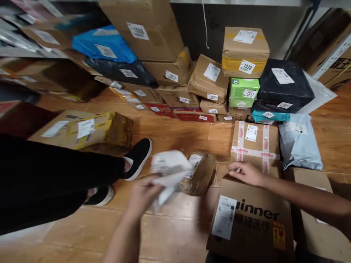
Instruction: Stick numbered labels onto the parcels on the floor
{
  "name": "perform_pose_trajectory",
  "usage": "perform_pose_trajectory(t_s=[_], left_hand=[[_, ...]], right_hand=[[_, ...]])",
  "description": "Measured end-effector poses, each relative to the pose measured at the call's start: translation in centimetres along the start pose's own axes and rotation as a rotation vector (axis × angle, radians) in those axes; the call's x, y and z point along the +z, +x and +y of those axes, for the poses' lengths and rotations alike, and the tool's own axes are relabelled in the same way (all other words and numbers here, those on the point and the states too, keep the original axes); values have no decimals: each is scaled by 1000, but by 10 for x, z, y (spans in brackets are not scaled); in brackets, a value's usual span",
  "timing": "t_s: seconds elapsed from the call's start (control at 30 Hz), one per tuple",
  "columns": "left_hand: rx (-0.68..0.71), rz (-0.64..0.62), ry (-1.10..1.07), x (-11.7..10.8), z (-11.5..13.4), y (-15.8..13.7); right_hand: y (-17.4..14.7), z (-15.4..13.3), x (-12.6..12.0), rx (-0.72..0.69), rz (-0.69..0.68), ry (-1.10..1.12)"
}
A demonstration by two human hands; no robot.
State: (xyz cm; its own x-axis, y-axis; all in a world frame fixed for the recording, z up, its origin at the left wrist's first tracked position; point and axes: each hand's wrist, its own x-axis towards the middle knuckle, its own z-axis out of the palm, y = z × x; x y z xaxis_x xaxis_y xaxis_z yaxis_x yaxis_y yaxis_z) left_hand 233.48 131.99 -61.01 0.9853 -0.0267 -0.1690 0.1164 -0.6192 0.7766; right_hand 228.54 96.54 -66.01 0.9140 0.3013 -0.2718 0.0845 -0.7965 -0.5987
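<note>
My left hand point(142, 195) grips a small white parcel point(168, 170) with a printed label, held low over the wooden floor; it is blurred. Just behind it lies a brown tape-wrapped parcel point(200, 173). My right hand point(245, 173) rests with curled fingers on the far edge of a large cardboard box point(252, 219) printed with black letters and bearing a white label. Whether that hand grips the box edge cannot be told. Beyond that box lies a flat box point(256, 144) sealed with red-and-white tape.
A person's legs in black trousers and black shoes point(138, 157) reach in from the left. Numbered parcels are stacked along the back wall point(211, 78), with a yellow-taped box point(101, 131) at left and a grey mailer bag point(300, 142) at right. Bare wooden floor point(170, 233) lies near me.
</note>
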Motion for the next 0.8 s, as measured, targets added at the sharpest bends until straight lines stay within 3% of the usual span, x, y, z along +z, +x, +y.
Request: perform_pose_trajectory(t_s=[0.07,0.1,0.17,0.23,0.37,0.6,0.8], left_hand=[[0,-305,-148,36,17,-19],[5,-399,-187,53,20,-29],[13,-449,-275,80,15,-48],[-33,-424,-363,95,1,-63],[-121,-307,-542,103,-18,-73],[-243,-110,-654,116,-15,-61],[-292,-106,-720,121,-12,-62]], right_hand=[[0,-39,17,-178,23,329],[0,-54,28,-224,36,405],[1,-73,49,-221,25,535],[4,-76,67,-125,-26,668],[14,-64,84,94,-33,915],[27,-57,68,268,-29,1125],[30,-57,61,312,-23,1199]])
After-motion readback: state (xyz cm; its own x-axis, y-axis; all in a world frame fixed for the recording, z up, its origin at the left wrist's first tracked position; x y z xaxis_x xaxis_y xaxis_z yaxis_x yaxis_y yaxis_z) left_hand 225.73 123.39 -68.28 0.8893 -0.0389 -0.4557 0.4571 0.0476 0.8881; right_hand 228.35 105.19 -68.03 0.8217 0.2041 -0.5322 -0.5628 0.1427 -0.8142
